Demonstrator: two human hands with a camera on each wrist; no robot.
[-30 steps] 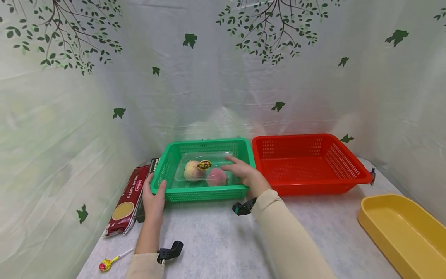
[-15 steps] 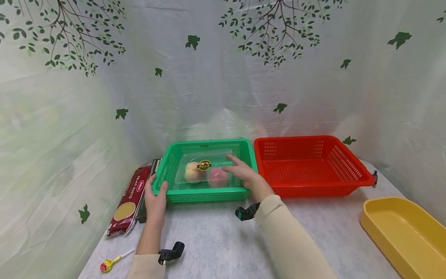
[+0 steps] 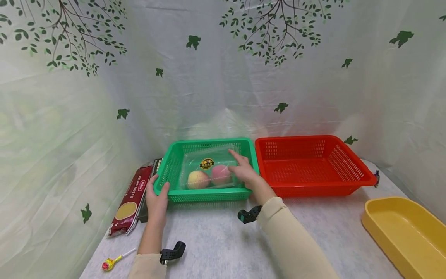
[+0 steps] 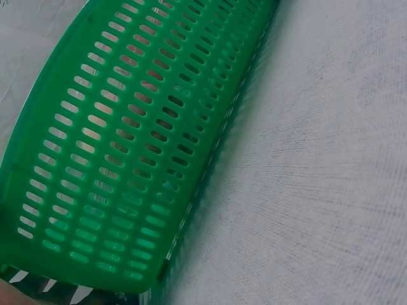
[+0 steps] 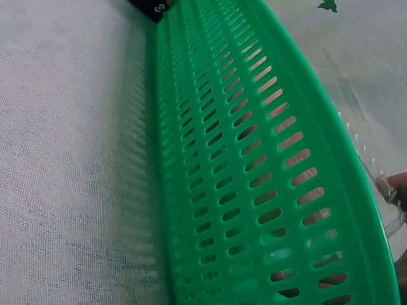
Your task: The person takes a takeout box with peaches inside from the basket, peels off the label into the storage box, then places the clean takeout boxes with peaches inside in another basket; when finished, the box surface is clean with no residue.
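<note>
Table [image 3: 223,240]: covered in a pale grey cloth, with a leaf-printed backdrop behind it.

Red basket [image 3: 313,164]: stands at the far side, its left wall touching the green basket.

Green basket [image 3: 174,164]: stands left of centre. The left hand [image 3: 156,199] grips its near-left corner, thumb hooked over the rim and fingers outside the wall. The wrist views show only the slotted green wall at close range [image 4: 127,165].

Yellow tray [image 3: 404,232]: lies at the near right, well apart from both hands.

Clear plastic box [image 3: 209,170]: sits inside the green basket, tilted, with its far edge raised against the back wall. It contains two peaches [image 3: 209,177] and bears a round yellow-and-black label. The right hand [image 3: 244,172] reaches over the basket's near rim and holds the box at its right end, fingers laid along the lid; how the thumb lies cannot be seen.

Pasta packet [image 3: 129,201]: dark red, flat on the table just left of the green basket, beside the left hand. A dark box lies partly hidden between the two.

Lollipop [image 3: 110,263]: lies at the near-left table edge, beside the left forearm.
</note>
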